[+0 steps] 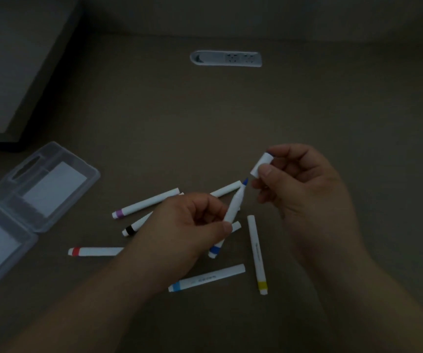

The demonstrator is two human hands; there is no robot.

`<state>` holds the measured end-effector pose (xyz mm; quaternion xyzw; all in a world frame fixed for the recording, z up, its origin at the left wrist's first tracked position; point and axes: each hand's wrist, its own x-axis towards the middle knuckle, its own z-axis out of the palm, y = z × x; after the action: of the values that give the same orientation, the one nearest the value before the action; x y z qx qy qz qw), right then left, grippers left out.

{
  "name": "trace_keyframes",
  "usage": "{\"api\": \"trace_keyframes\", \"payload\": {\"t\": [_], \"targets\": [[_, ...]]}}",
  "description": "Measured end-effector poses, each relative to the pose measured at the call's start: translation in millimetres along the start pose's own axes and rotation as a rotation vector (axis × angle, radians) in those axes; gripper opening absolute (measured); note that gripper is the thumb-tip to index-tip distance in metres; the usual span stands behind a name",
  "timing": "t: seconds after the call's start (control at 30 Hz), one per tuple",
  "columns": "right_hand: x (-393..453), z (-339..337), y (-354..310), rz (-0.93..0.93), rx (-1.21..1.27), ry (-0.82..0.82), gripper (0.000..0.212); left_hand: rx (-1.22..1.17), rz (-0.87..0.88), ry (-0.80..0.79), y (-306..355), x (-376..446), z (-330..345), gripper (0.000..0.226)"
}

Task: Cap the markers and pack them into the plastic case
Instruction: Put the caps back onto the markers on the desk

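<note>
My left hand (pixel 187 225) grips an uncapped white marker with a blue tip (pixel 234 203), tip pointing up and right. My right hand (pixel 299 179) pinches its white cap (pixel 261 165) just above the tip, a small gap between them. Several capped white markers lie on the table under and around my hands: purple-banded (pixel 145 203), black-banded (pixel 132 228), red-banded (pixel 93 251), light-blue-banded (pixel 206 278), yellow-banded (pixel 257 253). A dark-blue-banded marker (pixel 215 249) is partly hidden by my left hand. The clear plastic case (pixel 27 200) lies spread open at the left.
A grey power socket strip (pixel 226 58) is set into the table at the back. A dark raised block with a pale top (pixel 14 72) fills the far left corner. The scene is dim.
</note>
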<state>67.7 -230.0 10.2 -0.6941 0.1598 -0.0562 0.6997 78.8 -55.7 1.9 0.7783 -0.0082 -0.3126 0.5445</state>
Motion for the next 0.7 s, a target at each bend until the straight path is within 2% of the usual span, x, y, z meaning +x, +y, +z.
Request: {"api": "trace_keyframes", "payload": {"t": [0.33,0.6,0.7], "targets": [[-14,2,7,0.048,-0.090,-0.082,0.018,0.049,0.022,0.036,4,-8,4,0.011],[-29,10,16,0.077,-0.163,-0.130,0.021,0.093,-0.027,-0.015,-8,-15,17,0.012],[-26,2,14,0.081,-0.216,-0.087,0.020,0.121,-0.016,-0.017,-7,-18,21,0.013]]}}
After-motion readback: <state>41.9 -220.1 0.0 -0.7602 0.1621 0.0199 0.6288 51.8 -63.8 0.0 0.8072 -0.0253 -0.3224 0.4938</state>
